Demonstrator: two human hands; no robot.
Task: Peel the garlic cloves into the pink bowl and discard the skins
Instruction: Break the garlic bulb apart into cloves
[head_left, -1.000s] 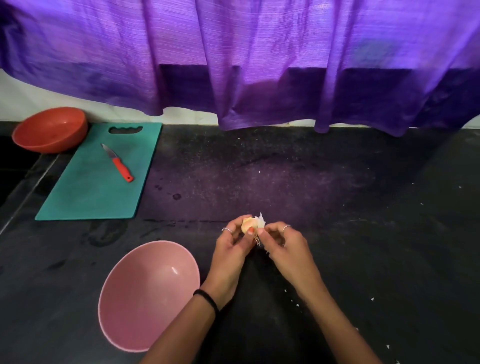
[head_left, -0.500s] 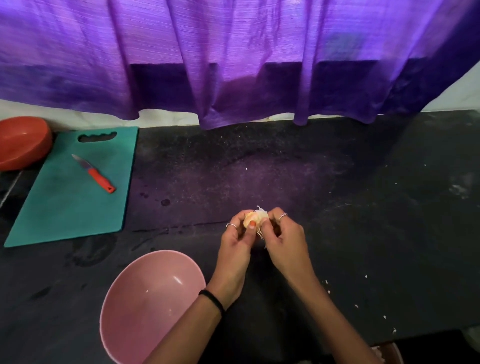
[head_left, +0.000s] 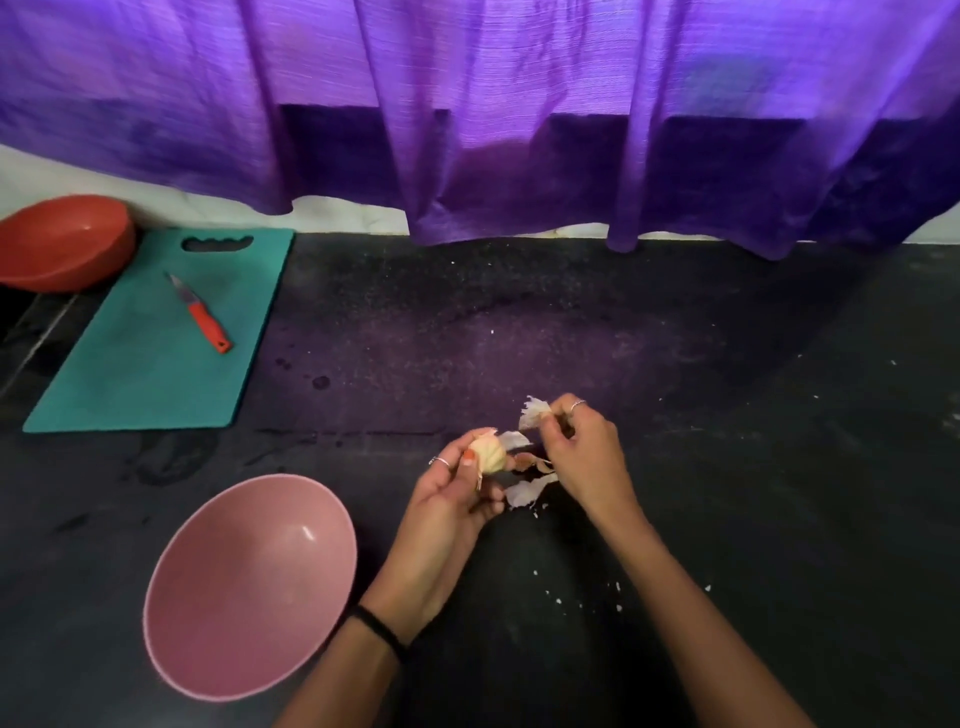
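Note:
My left hand (head_left: 447, 509) grips a pale garlic bulb (head_left: 488, 453) between thumb and fingers above the black counter (head_left: 727, 467). My right hand (head_left: 582, 457) pinches a torn piece of white garlic skin (head_left: 532, 412), pulled a little away from the bulb. More loose skin (head_left: 527, 491) hangs below, between the two hands. The pink bowl (head_left: 249, 587) stands on the counter to the lower left of my left hand, and I see nothing inside it.
A teal cutting board (head_left: 156, 353) lies at the back left with a red-handled knife (head_left: 200, 314) on it. An orange bowl (head_left: 62, 241) sits beyond it. A purple curtain (head_left: 519, 104) hangs over the back edge. Small skin flakes (head_left: 587, 597) dot the counter.
My hands have drawn apart: the right hand has torn a piece of skin off the bulb and pulled it up and to the right. More loose skin now hangs between the hands.

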